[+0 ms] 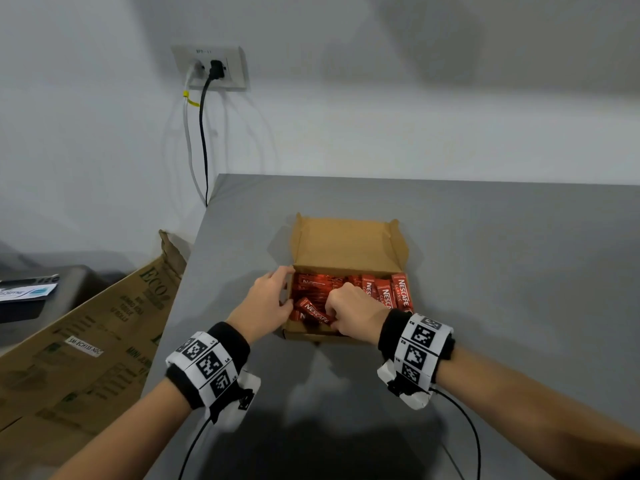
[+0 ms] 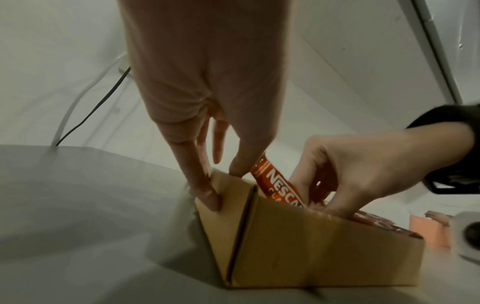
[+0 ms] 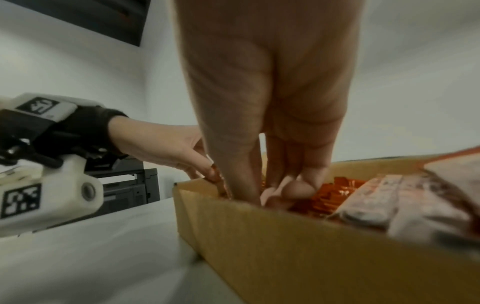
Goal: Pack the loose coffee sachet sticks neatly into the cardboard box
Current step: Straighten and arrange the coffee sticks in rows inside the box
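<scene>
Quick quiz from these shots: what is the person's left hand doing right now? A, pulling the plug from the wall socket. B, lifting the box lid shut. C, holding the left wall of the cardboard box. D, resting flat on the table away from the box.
C: the left hand grips the left wall of the cardboard box, thumb inside and fingers outside, while the right hand works a coffee sachet stick into the box.

The cardboard box [image 1: 349, 249] sits on the table [image 1: 485, 271], nearer its left edge, lid standing behind. Sachet sticks [image 1: 388, 292] lie in it, with one sachet [image 1: 317, 310] across its front-left corner. A folded carton [image 1: 86, 341] leans left of the table.
</scene>
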{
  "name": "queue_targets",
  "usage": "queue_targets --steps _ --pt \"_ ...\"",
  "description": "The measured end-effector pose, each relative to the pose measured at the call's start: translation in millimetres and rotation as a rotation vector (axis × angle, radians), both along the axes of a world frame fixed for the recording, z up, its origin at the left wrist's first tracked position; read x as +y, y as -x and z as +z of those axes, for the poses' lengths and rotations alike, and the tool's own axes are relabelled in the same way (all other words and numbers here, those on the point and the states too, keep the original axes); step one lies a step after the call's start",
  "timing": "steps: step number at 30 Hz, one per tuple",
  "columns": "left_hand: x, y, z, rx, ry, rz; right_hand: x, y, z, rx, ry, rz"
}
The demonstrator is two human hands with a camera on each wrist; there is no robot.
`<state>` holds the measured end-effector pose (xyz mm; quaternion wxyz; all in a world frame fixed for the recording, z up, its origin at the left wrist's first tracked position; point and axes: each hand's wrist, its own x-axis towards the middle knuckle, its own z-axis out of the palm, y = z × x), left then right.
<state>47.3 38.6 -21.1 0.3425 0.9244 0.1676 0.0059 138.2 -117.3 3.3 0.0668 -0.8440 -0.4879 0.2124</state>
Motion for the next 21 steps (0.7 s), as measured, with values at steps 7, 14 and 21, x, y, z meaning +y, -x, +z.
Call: queue_targets --steps 7,14,21 --pt "-8 7 10 -0.142 -0.332 -0.084 7 6 9 -0.094 0.081 0.090" --pt "-14 2 12 0.108 -0.543 -0.346 12 7 10 -0.098 0.099 0.092" --pt "-19 -4 5 0.131 -0.619 -0.338 -5 -18 21 0.048 -0.030 -0.087"
